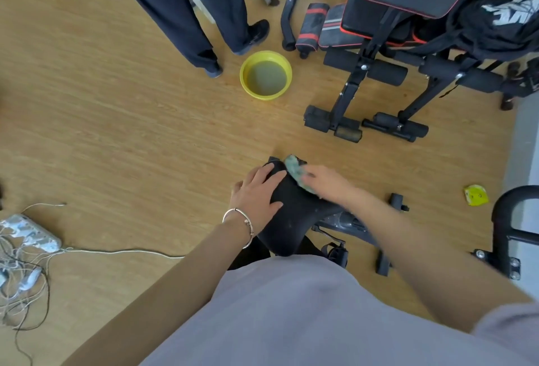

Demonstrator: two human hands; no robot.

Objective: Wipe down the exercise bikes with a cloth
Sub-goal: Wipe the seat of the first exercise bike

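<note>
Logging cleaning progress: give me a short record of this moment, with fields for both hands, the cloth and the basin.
left hand: rests flat on the black saddle
right hand: presses the cloth on the saddle's front end
cloth: greenish, bunched, partly under the right hand
basin: yellow, holds murky water, on the floor beyond the saddle

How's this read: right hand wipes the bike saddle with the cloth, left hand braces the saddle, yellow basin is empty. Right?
No: the yellow basin is not empty; the head view shows murky water in it. The rest holds: right hand presses the cloth on the saddle, left hand braces it.
</note>
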